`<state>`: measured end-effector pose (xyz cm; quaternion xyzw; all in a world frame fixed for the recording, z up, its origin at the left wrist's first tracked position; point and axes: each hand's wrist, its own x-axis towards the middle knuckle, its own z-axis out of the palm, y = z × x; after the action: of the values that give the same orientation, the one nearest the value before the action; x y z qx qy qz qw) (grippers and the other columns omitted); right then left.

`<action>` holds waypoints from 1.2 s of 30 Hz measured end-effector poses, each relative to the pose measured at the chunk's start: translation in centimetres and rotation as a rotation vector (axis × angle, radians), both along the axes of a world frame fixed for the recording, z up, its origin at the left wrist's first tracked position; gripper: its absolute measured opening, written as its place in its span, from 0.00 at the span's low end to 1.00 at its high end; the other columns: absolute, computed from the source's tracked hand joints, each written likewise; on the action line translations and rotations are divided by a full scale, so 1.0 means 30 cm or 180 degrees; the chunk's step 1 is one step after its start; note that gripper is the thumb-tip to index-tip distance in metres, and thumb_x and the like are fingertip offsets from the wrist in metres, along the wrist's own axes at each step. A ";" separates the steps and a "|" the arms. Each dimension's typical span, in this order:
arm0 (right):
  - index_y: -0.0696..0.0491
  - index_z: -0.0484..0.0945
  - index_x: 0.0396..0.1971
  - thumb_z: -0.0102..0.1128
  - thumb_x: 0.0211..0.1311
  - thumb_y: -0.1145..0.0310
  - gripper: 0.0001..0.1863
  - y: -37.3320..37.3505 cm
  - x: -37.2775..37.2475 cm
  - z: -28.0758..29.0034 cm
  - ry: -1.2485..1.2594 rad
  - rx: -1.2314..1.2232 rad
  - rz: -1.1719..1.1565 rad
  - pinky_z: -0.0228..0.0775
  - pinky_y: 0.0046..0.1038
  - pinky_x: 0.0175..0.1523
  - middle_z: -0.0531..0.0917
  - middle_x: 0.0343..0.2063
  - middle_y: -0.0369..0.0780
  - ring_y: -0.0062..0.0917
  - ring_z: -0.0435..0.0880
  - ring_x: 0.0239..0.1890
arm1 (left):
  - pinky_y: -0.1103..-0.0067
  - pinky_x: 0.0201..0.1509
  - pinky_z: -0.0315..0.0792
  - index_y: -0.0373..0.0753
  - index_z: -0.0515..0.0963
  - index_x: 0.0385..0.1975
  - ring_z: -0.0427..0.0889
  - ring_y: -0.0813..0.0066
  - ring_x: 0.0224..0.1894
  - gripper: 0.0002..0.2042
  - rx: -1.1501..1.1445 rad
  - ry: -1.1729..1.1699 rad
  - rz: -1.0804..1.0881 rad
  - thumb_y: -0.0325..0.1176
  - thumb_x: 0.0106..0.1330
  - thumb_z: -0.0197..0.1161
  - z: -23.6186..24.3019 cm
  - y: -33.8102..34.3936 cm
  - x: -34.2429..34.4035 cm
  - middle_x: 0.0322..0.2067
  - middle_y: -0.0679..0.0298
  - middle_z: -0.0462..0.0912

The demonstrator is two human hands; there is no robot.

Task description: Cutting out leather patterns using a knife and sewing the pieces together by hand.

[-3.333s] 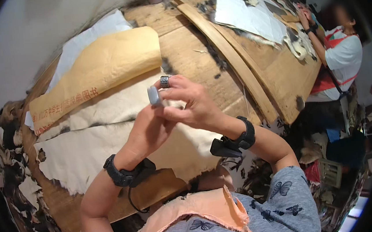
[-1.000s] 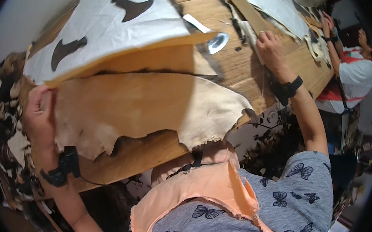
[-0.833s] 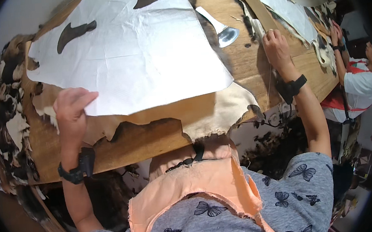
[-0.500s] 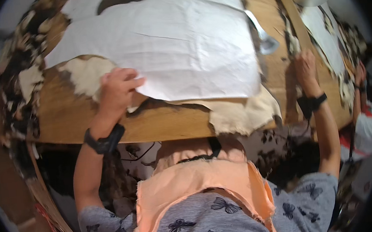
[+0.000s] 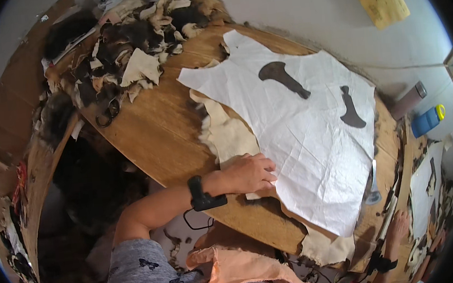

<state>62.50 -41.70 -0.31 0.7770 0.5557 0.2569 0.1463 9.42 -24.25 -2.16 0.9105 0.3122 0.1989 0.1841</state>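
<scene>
Tabletop (image 5: 162,142) opens leftward; left fingers (image 5: 266,166) pinch white sheet (image 5: 305,145) by its edge, right fingers' (image 5: 402,218) grip unclear.

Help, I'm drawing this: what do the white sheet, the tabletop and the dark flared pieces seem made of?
White sheet: likely paper, faintly shiny, sharply creased. Tabletop: wood, dull brown, with visible grain. Dark flared pieces: perhaps metal, matte, from their crisp edges.

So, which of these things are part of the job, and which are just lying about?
Seem part of the job:
- white sheet, the left hand at its edge
- pale hide, partly under the sheet
- two dark axe-shaped pieces, resting on the sheet

Seem to be just lying about:
- heap of furry scraps
- blue bottle
- pinkish bottle
</scene>
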 end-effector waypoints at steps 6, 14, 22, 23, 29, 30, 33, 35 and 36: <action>0.59 0.68 0.26 0.47 0.52 0.78 0.02 0.069 -0.225 0.073 0.0526 0.0336 0.0347 0.63 0.37 0.36 0.70 0.26 0.47 0.42 0.71 0.33 | 0.59 0.62 0.53 0.39 0.63 0.57 0.58 0.56 0.62 0.27 0.0449 0.1017 0.1536 0.52 0.64 0.47 0.091 0.416 -0.191 0.60 0.52 0.61; 0.59 0.68 0.27 0.47 0.55 0.78 0.01 0.102 -0.444 0.129 0.1253 0.0099 0.0092 0.63 0.37 0.38 0.71 0.28 0.46 0.41 0.72 0.35 | 0.57 0.61 0.52 0.39 0.60 0.59 0.58 0.52 0.60 0.33 -0.0224 0.1446 0.1585 0.58 0.61 0.48 0.006 0.498 -0.342 0.56 0.49 0.63; 0.59 0.69 0.27 0.49 0.57 0.75 0.03 0.189 -0.581 0.104 0.1383 0.0414 0.0425 0.63 0.36 0.37 0.72 0.28 0.46 0.41 0.72 0.35 | 0.58 0.60 0.56 0.50 0.62 0.60 0.53 0.56 0.63 0.35 -0.0770 0.1401 0.1539 0.64 0.56 0.50 0.052 0.577 -0.364 0.62 0.61 0.59; 0.58 0.70 0.27 0.50 0.57 0.75 0.03 0.203 -0.616 0.107 0.1689 0.0430 0.0492 0.64 0.36 0.37 0.73 0.28 0.46 0.41 0.73 0.34 | 0.58 0.61 0.56 0.50 0.61 0.60 0.53 0.56 0.63 0.35 -0.0736 0.1506 0.1591 0.64 0.55 0.50 0.051 0.585 -0.366 0.63 0.62 0.57; 0.57 0.73 0.26 0.54 0.55 0.75 0.02 0.211 -0.669 -0.074 0.2839 0.0229 0.0665 0.66 0.34 0.33 0.76 0.25 0.45 0.41 0.75 0.29 | 0.64 0.61 0.58 0.48 0.63 0.60 0.58 0.53 0.59 0.34 -0.0182 0.1602 0.1614 0.62 0.56 0.51 -0.024 0.598 -0.374 0.62 0.64 0.60; 0.57 0.73 0.26 0.55 0.54 0.74 0.03 0.200 -0.650 -0.098 0.2903 0.0255 0.0566 0.66 0.34 0.32 0.76 0.24 0.45 0.41 0.75 0.28 | 0.66 0.61 0.59 0.48 0.64 0.59 0.60 0.52 0.58 0.33 -0.0035 0.1574 0.1554 0.61 0.57 0.51 -0.021 0.601 -0.386 0.61 0.63 0.62; 0.57 0.74 0.27 0.56 0.54 0.73 0.04 0.211 -0.661 -0.085 0.3016 0.0498 0.0716 0.66 0.32 0.33 0.76 0.24 0.45 0.40 0.76 0.28 | 0.64 0.63 0.56 0.45 0.62 0.60 0.56 0.52 0.62 0.35 -0.0094 0.1692 0.1538 0.62 0.57 0.49 -0.014 0.613 -0.365 0.62 0.62 0.61; 0.57 0.74 0.27 0.56 0.54 0.72 0.04 0.217 -0.661 -0.090 0.3043 0.0543 0.0667 0.67 0.31 0.34 0.76 0.25 0.45 0.39 0.76 0.29 | 0.65 0.64 0.55 0.43 0.62 0.60 0.58 0.55 0.62 0.34 -0.0028 0.1997 0.1468 0.60 0.59 0.48 -0.013 0.636 -0.363 0.62 0.62 0.60; 0.57 0.74 0.27 0.56 0.54 0.72 0.04 0.215 -0.660 -0.085 0.3024 0.0553 0.0630 0.67 0.31 0.34 0.76 0.25 0.45 0.39 0.76 0.29 | 0.65 0.64 0.55 0.42 0.62 0.60 0.59 0.57 0.62 0.33 -0.0013 0.2156 0.1389 0.59 0.60 0.47 -0.008 0.648 -0.364 0.62 0.61 0.60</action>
<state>42.71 -35.26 -2.87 0.7611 0.6087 -0.0677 -0.2137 -1.50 -4.80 -2.38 0.8366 0.5416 -0.0786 0.0261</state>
